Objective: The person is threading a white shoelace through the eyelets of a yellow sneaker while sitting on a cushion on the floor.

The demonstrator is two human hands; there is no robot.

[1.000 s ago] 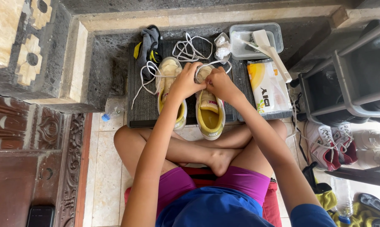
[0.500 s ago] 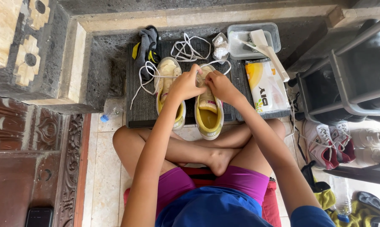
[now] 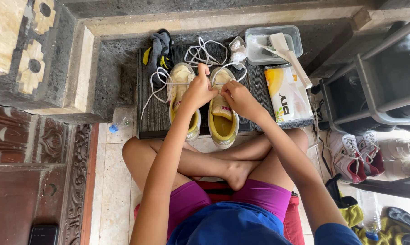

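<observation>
Head view shows us sitting cross-legged on the tiled floor, looking down at a dark mat (image 3: 150,115) that we use as our landmark. On the middle of the mat stand two yellow shoes side by side: the left shoe (image 3: 183,97) and the right shoe (image 3: 223,113). Just off the mat's right edge lies a white and yellow packet (image 3: 288,93). Past the mat's far right corner sits a clear tub (image 3: 295,43) with a white brush (image 3: 288,56) leaning out of it. On the mat's far left part lies a grey sock (image 3: 158,52).

A white lace (image 3: 205,52) lies in loose loops at the far side of the mat and runs down to the right shoe. Our left hand (image 3: 198,90) is closed, pinching the lace above that shoe. Our right hand (image 3: 239,97) is closed too, fingers pinching the lace at the shoe's front holes.

We think we are threading the lace into the right shoe. The next move seems to need a small careful push of the lace tip through a hole.
</observation>
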